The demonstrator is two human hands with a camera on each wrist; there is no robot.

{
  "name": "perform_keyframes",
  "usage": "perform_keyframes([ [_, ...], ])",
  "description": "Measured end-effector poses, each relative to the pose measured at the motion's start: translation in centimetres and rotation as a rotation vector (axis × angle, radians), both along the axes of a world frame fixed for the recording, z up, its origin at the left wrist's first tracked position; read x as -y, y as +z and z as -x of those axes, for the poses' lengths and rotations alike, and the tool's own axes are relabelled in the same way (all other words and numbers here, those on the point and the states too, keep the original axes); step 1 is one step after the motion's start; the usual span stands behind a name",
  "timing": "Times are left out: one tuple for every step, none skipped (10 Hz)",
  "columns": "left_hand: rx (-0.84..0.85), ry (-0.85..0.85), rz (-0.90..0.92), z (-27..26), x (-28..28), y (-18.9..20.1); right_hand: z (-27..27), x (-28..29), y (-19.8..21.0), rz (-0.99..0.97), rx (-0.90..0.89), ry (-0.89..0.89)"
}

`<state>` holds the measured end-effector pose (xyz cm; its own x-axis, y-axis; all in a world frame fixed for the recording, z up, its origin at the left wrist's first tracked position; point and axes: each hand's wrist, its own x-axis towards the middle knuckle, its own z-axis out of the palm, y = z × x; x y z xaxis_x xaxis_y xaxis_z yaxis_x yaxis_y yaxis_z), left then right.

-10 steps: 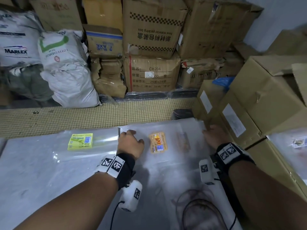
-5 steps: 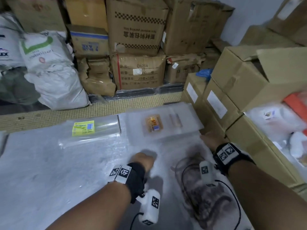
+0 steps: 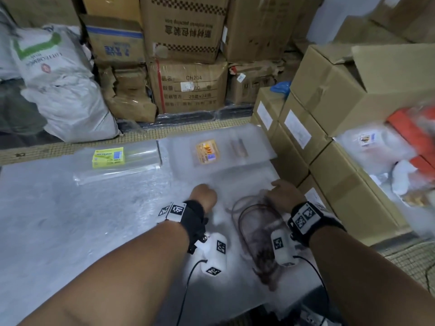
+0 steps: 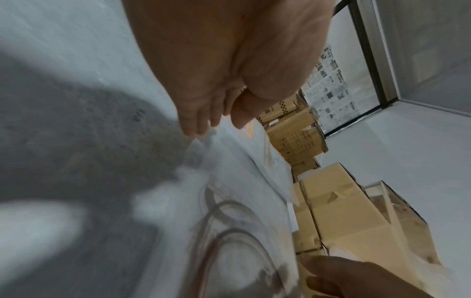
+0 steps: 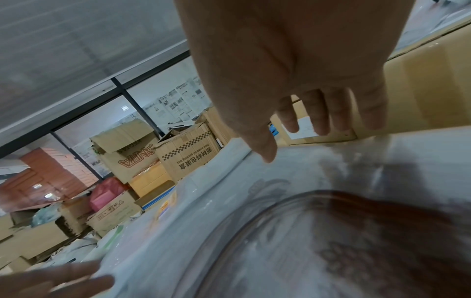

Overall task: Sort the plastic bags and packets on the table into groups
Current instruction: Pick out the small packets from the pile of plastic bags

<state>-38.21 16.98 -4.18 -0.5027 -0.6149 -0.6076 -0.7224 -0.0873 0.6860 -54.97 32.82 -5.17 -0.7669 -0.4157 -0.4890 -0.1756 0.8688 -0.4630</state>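
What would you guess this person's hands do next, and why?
Probably lift or slide the printed clear bag off toward a group of its own. The left hand pinches its edge, the right hand rests open on it, and the yellow-label packet and orange-label packet already lie apart farther back.

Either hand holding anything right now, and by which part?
Left hand pinches a clear plastic bag by its near corner; right hand holds nothing.
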Motion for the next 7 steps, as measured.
perform_keyframes([
  [-0.082,0.080,0.004,0.1,-0.5,-0.3,0.5,-0.8,-0.4,-0.016,-0.057,-0.064],
  [-0.081,0.210,0.044,-0.7,-2.5,-0.1,1.0,-2.0,-0.8,-0.132,-0.042,-0.086],
  [0.095,0.058,0.024,-1.0,-4.8,-0.2,1.0,-2.7,-0.9,-0.185,-0.023,-0.061],
  [0.164,0.029,-0.018,-0.1,-7.0,-1.1,0.7,-3.3,-1.2,-0.200,-0.028,-0.054],
  [0.141,-0.043,0.092,1.2,-7.9,0.8,0.5,-3.7,-0.9,-0.207,-0.061,-0.008],
  [0.055,0.057,0.009,1.7,-8.3,1.8,0.5,-4.0,-0.7,-0.201,-0.065,0.050],
  [0.004,0.153,-0.024,1.9,-8.6,0.6,0.8,-4.7,-0.7,-0.176,-0.092,0.076],
])
